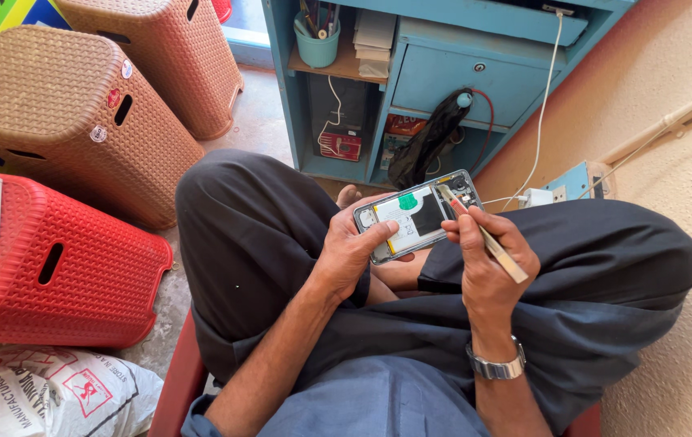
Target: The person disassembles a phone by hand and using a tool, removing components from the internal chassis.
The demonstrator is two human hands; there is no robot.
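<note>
Phone (416, 215) lies back-off, white battery exposed, in left hand's (346, 251) grip; right hand (488, 259) clenches tweezers (483, 235).

Ahead of you stands a blue cabinet (443, 81) with a drawer and open shelves, a teal cup (317, 44) on one shelf. To your right runs a rough cream wall (670, 105) with a socket board (574, 180). On the grey concrete floor (261, 121) to your left lie 2 tan woven stools (79, 113) and 1 red stool (63, 267), in bright daylight
</note>
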